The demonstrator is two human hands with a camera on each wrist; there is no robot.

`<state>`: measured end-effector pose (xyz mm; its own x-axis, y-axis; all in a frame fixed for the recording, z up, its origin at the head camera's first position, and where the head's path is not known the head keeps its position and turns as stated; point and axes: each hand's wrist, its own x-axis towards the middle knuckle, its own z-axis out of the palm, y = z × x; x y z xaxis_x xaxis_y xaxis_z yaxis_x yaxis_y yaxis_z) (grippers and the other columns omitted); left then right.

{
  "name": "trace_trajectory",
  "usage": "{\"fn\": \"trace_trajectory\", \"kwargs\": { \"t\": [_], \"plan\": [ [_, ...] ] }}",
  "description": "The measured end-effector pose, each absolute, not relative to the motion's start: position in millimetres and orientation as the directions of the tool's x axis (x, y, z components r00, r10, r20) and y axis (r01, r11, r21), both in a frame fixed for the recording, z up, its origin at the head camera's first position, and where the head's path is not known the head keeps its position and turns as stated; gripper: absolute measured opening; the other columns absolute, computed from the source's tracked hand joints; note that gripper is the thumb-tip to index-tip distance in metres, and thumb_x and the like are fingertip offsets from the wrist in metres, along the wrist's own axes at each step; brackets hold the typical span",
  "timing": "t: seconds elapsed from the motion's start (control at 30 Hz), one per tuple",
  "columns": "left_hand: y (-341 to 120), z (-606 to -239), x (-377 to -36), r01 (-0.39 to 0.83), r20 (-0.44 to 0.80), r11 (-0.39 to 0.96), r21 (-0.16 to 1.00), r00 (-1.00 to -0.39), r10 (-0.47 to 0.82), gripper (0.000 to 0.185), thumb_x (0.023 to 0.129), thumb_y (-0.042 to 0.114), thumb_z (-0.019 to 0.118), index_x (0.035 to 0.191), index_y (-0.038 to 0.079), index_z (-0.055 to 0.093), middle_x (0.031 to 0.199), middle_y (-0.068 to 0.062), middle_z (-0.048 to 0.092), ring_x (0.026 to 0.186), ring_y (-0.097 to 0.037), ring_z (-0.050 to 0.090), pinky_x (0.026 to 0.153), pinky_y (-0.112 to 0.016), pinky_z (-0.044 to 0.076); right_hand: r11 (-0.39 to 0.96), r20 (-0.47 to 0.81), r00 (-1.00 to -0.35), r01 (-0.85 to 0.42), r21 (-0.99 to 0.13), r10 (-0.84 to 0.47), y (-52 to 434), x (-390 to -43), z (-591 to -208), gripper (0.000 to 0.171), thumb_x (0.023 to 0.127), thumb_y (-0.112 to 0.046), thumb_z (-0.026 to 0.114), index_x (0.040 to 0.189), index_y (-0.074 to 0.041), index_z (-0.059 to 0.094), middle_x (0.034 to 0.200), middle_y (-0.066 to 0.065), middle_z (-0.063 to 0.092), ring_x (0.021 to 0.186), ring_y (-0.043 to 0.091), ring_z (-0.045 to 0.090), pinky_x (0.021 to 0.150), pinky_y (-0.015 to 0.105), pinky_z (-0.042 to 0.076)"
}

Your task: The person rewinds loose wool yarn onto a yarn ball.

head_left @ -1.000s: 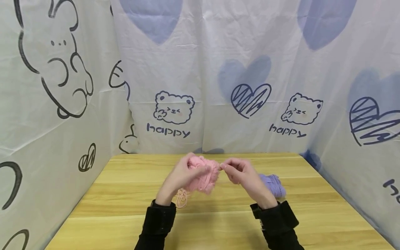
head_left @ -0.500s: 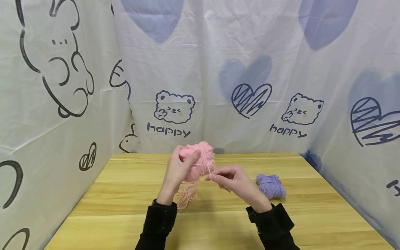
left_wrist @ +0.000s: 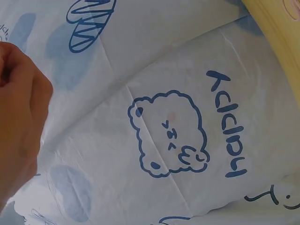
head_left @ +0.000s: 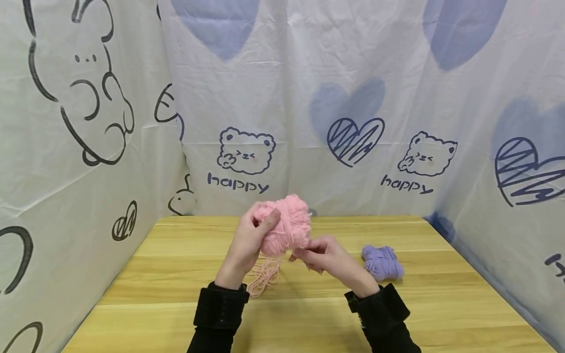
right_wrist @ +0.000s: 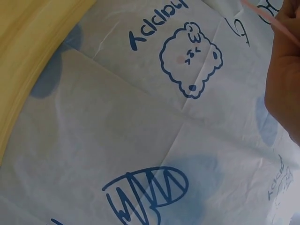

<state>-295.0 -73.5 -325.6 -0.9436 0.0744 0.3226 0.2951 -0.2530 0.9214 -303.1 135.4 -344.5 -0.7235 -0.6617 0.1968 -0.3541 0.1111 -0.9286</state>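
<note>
Clock positions are read in the head view, twelve at the top. Left hand (head_left: 245, 240): fingers curled round the pink ball (head_left: 289, 225), holding it off the bench (head_left: 185, 289). The left thumb lies across the ball's near face from about nine o'clock; the other fingers are largely hidden behind the ball.

Right hand (head_left: 330, 257): thumb and forefinger brought together in a narrow pinch just beside the ball, at its five o'clock. The right wrist view shows a pink strand (right_wrist: 260, 11) running to this hand; in the head view the fingertips mask the exact hold. On the ball, a band of wound yarn runs from about twelve to six o'clock, right of the thumb.

Beneath the ball, between six and seven o'clock, loose loops (head_left: 265, 278) of pale pink yarn lie on the bench. The purple yarn (head_left: 382, 263), a bundle nipped in at its middle, lies on the bench near four o'clock from the ball, apart from both hands.

Both wrists wear black cuffs (head_left: 222, 308). Beyond the bench, at twelve o'clock, hangs a white cloth (head_left: 300, 122) printed with hearts, bears and the word "happy".
</note>
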Motion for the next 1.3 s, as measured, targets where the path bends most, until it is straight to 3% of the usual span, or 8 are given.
{"fn": "trace_trajectory", "kwargs": {
  "t": [0.17,0.3,0.4,0.57,0.8,1.0,1.17,1.3],
  "plan": [
    [-77.1,-327.0,-294.0,0.282,0.336,-0.252,0.926,-0.919,0.208,0.037,0.095,0.018,0.060,0.125,0.002,0.047,0.111,-0.006,0.055,0.096,-0.014,0.060,0.084,-0.027,0.055,0.108,0.221,-0.732,-0.374,-0.921,-0.645,138.5,-303.9,-345.3,0.026,0.094,-0.018,0.061,0.101,0.005,0.069,0.080,-0.010,0.070,0.054,0.002,0.041,0.050,0.018,0.038],
    [-81.9,-329.3,-293.7,0.285,0.353,-0.232,0.930,-0.868,0.348,0.047,0.094,0.021,0.062,0.133,0.004,0.043,0.113,-0.007,0.055,0.095,-0.014,0.060,0.084,-0.027,0.055,0.082,0.248,-0.727,-0.386,-0.919,-0.640,142.3,-304.6,-346.1,0.020,0.092,-0.009,0.062,0.095,0.010,0.066,0.071,-0.009,0.065,0.056,0.002,0.046,0.053,0.017,0.041],
    [-85.3,-331.0,-294.1,0.293,0.370,-0.236,0.927,-0.820,0.436,0.051,0.091,0.021,0.065,0.133,0.005,0.041,0.113,-0.008,0.054,0.095,-0.014,0.059,0.082,-0.027,0.055,0.077,0.279,-0.715,-0.421,-0.904,-0.641,143.9,-305.6,-346.4,0.015,0.088,-0.003,0.064,0.085,0.011,0.063,0.061,-0.010,0.052,0.055,0.001,0.046,0.052,0.018,0.040],
    [-86.4,-330.5,-294.3,0.274,0.374,-0.261,0.926,-0.771,0.516,0.045,0.089,0.016,0.064,0.128,0.005,0.043,0.108,-0.006,0.054,0.090,-0.012,0.058,0.078,-0.023,0.055,0.075,0.305,-0.691,-0.461,-0.884,-0.655,145.8,-306.8,-345.4,0.009,0.081,0.006,0.059,0.074,0.011,0.056,0.058,-0.013,0.048,0.052,-0.001,0.042,0.046,0.019,0.036],
    [-86.6,-329.2,-289.8,0.280,0.335,-0.188,0.941,-0.710,0.620,0.042,0.084,0.010,0.063,0.124,0.002,0.051,0.093,-0.003,0.061,0.076,-0.009,0.061,0.065,-0.023,0.056,0.150,0.227,-0.696,-0.436,-0.887,-0.681,154.4,-306.8,-340.4,0.006,0.082,0.007,0.053,0.077,0.007,0.055,0.061,-0.011,0.045,0.053,0.001,0.040,0.048,0.017,0.037],
    [-85.4,-328.5,-287.1,0.304,0.274,-0.062,0.951,-0.728,0.628,0.041,0.080,0.010,0.068,0.120,0.005,0.059,0.099,-0.007,0.061,0.085,-0.014,0.060,0.072,-0.027,0.056,0.204,0.174,-0.737,-0.393,-0.897,-0.653,160.8,-308.1,-337.0,0.010,0.090,-0.004,0.056,0.090,0.001,0.064,0.066,-0.008,0.049,0.056,0.004,0.040,0.050,0.018,0.038],
    [-83.1,-328.1,-286.6,0.323,0.233,0.042,0.945,-0.759,0.608,0.040,0.080,0.013,0.072,0.118,0.012,0.061,0.103,-0.009,0.061,0.092,-0.018,0.058,0.076,-0.032,0.055,0.173,0.192,-0.760,-0.371,-0.912,-0.621,160.9,-309.5,-338.9,0.017,0.096,-0.011,0.055,0.090,0.003,0.063,0.066,-0.007,0.047,0.056,0.004,0.040,0.050,0.019,0.037],
    [-81.9,-328.8,-285.9,0.335,0.213,0.100,0.937,-0.775,0.595,0.038,0.079,0.015,0.075,0.115,0.017,0.062,0.105,-0.008,0.061,0.093,-0.019,0.058,0.077,-0.036,0.056,0.157,0.174,-0.793,-0.321,-0.934,-0.584,160.9,-307.4,-340.4,0.021,0.098,-0.022,0.055,0.090,-0.003,0.060,0.066,-0.004,0.044,0.056,0.006,0.038,0.051,0.019,0.035]
  ]
}}
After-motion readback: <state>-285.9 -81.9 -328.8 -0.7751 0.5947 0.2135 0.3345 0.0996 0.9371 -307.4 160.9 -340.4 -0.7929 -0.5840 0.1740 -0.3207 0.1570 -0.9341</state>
